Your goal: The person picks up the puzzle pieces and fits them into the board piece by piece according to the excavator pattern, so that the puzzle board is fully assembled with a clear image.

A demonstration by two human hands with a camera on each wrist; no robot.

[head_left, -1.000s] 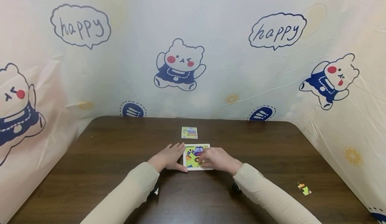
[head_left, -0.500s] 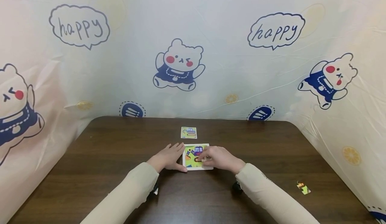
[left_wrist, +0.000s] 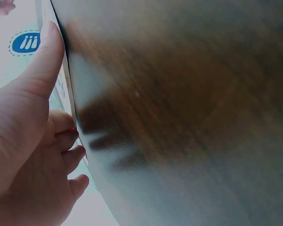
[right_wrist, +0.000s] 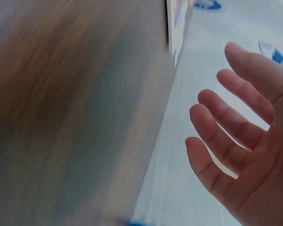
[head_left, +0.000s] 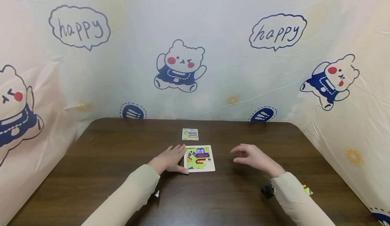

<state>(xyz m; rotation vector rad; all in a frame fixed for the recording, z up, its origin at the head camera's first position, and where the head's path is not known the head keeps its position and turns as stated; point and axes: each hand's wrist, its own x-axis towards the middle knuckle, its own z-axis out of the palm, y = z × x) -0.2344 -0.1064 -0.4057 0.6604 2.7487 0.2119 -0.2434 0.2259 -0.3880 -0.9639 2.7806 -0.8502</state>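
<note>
A white-framed jigsaw puzzle [head_left: 198,154] of a digger lies mid-table in the head view; bare white base shows at its lower right. My left hand [head_left: 170,159] lies along its left side, fingers and thumb spread, the tips right at the frame. From the left wrist, the thumb [left_wrist: 46,59] stretches along the tray's thin edge. To the right of the puzzle, my right hand [head_left: 253,156] is over the table, apart from the tray. Its fingers [right_wrist: 226,117] are loosely bent with nothing between them. A loose puzzle piece [head_left: 308,190] peeks out past the right sleeve, partly hidden.
Behind the puzzle lies a small square card [head_left: 190,134] with a similar digger picture. The dark wooden table [head_left: 122,138] ends at a printed cloth backdrop [head_left: 231,67] at the back and sides.
My right hand has left the puzzle's lower right and moved right, baring white base there; its sleeve now covers part of the loose piece. The left hand has stayed at the frame.
</note>
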